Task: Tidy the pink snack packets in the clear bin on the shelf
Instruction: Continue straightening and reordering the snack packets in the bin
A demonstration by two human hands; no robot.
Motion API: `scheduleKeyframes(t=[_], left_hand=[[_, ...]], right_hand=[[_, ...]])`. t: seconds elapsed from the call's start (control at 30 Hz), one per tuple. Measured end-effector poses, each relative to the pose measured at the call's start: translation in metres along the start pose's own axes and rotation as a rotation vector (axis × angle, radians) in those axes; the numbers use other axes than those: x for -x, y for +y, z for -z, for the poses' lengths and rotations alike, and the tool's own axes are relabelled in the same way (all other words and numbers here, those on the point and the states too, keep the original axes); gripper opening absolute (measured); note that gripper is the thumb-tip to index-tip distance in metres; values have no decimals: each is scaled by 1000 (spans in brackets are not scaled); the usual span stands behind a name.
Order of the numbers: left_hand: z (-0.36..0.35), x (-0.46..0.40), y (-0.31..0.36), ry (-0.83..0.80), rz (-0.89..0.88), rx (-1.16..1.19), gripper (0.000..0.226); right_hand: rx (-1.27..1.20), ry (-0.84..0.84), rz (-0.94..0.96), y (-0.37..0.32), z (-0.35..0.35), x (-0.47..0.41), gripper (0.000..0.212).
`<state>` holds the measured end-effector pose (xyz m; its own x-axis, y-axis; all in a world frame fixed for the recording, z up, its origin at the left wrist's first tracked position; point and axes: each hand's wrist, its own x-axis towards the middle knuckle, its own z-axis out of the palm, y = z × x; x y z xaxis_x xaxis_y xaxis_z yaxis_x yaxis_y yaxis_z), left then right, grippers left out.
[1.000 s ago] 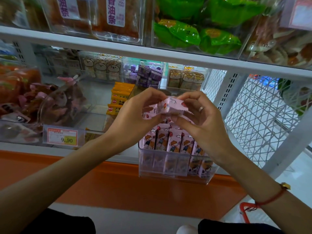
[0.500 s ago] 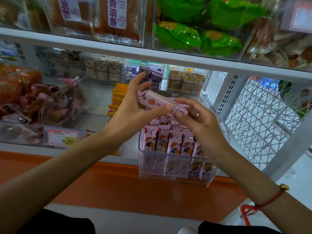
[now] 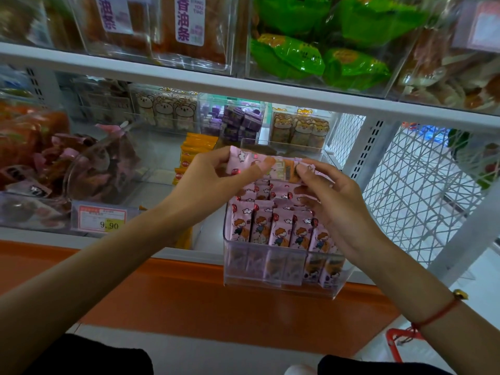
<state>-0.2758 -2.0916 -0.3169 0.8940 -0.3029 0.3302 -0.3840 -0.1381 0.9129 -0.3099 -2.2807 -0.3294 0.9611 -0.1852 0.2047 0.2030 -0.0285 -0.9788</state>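
Pink snack packet point(image 3: 266, 166) is held flat and sideways above the clear bin point(image 3: 281, 269), pinched at both ends: left hand point(image 3: 213, 182) thumb and fingers grip the left end, right hand point(image 3: 341, 209) fingertips point(image 3: 304, 173) pinch the right end, remaining right fingers loosely curled. Likely held level so it can be straightened and lined up before being dropped in behind the front rows

Near: bin is set at the front edge of the shelf, overhanging the orange ledge point(image 3: 243, 301), probably pulled forward for access. Standing packets point(image 3: 273, 228) are packed upright in rows, printed faces forward; back of the bin looks less orderly, partly hidden by the hands

Mid: price tag point(image 3: 102, 220) to the left on the shelf lip, yellow packets point(image 3: 193, 152) stacked behind the left hand

Far: purple boxes point(image 3: 240, 125) and bear-print packs point(image 3: 173, 109) at the back; green bags point(image 3: 319, 58) on the upper shelf
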Motion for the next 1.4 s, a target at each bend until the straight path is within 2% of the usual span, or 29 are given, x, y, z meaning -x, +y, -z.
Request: scheduleKeyframes(t=[0.13, 0.23, 0.37, 0.43, 0.5, 0.57, 0.73, 0.87, 1.07, 1.23, 1.4], left_hand=[[4, 1, 0, 35, -115, -92, 19], [7, -2, 1, 146, -214, -114, 30], [9, -6, -5, 205, -210, -208, 38], [9, -7, -10, 181, -204, -281, 38], [10, -9, -14, 163, -218, -358, 40], [12, -14, -15, 155, -216, -403, 42], [15, -26, -8, 76, -218, -408, 38], [14, -33, -5, 22, -218, -487, 45], [11, -49, -8, -151, -231, -743, 48], [-13, -72, -18, -258, -278, -1067, 58], [-19, -86, -19, -409, -196, -1131, 40]], right_hand=[[70, 11, -18, 4, 1, -1, 37], [423, 23, 82, 10, 0, -1, 43], [724, -61, 266, 17, -3, -1, 19], [875, -114, 343, 22, -5, -3, 16], [1076, -197, 358, 28, -6, -5, 33], [1172, -268, 304, 31, -6, -6, 44], [1074, -255, 294, 31, -4, -8, 33], [993, -245, 303, 35, -1, -9, 31], [955, -222, 323, 36, 1, -9, 31], [953, -222, 328, 36, 0, -9, 36], [980, -229, 331, 33, 1, -6, 46]])
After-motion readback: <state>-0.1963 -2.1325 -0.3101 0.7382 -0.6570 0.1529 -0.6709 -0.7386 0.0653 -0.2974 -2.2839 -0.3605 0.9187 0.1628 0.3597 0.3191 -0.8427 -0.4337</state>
